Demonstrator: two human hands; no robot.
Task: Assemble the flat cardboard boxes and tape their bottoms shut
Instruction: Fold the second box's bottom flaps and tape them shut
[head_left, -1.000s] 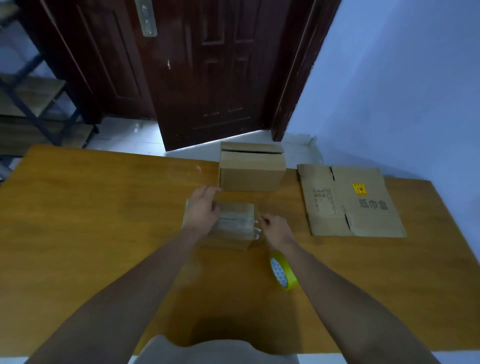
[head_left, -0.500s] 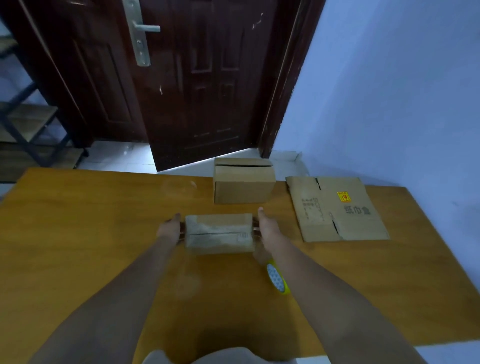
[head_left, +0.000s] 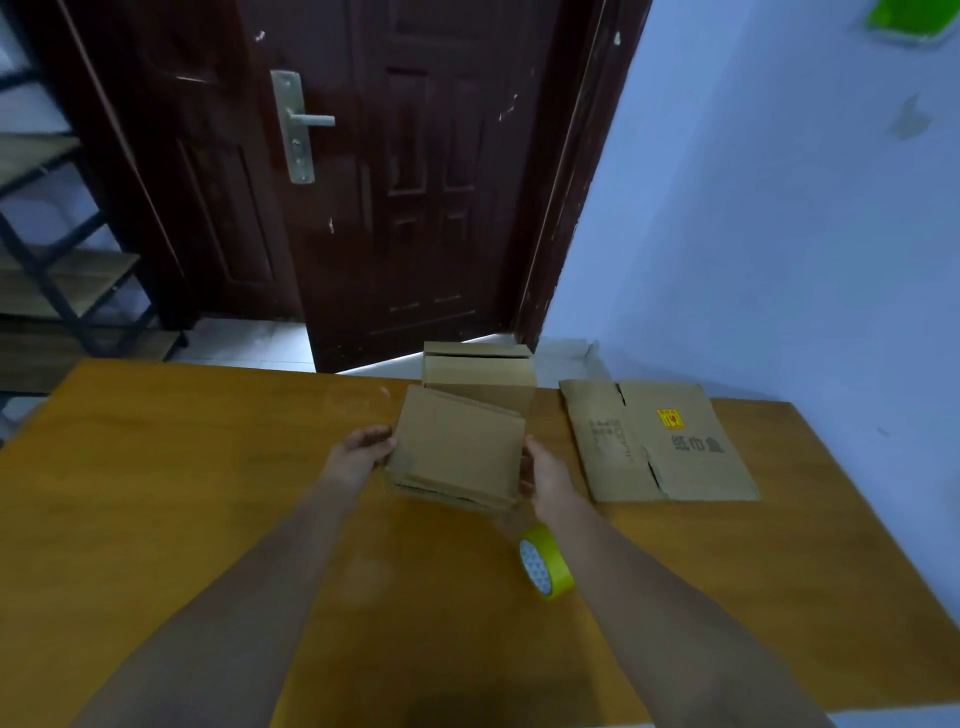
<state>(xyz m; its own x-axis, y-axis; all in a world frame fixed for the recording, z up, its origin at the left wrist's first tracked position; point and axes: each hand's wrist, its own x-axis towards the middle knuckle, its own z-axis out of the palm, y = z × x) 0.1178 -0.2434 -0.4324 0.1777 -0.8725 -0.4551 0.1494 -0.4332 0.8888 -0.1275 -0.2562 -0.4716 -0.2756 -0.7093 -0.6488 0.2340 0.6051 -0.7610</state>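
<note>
Box in hand: we see a small box (head_left: 460, 447) held between the two hands, tilted, its broad plain face turned up toward us, its near edge low over the surface (head_left: 182, 519).
Left hand: the left hand (head_left: 358, 460) grips the box's left side, fingers curled round the edge.
Right hand: the right hand (head_left: 545, 475) clasps the box's right side, thumb along the edge.
Second box: an assembled box (head_left: 480, 371) stands just behind the held one, at the far edge of the surface, a dark slit across its top.
Flat box: a flat box (head_left: 660, 441) lies to the right of the right hand, near but apart, with printed characters and a small yellow and red label.
Tape: a tape roll (head_left: 545, 564) stands on edge by the right forearm, yellow-green rim, pale patterned side.
Materials: we find the boxes matte brown cardboard with sharp folds and layered flap edges at the near side of the held one; the surface is smooth, orange-brown wood with a faint sheen.
Behind: a dark panelled door (head_left: 363, 182) with a metal handle, a pale wall (head_left: 779, 208) to the right.
</note>
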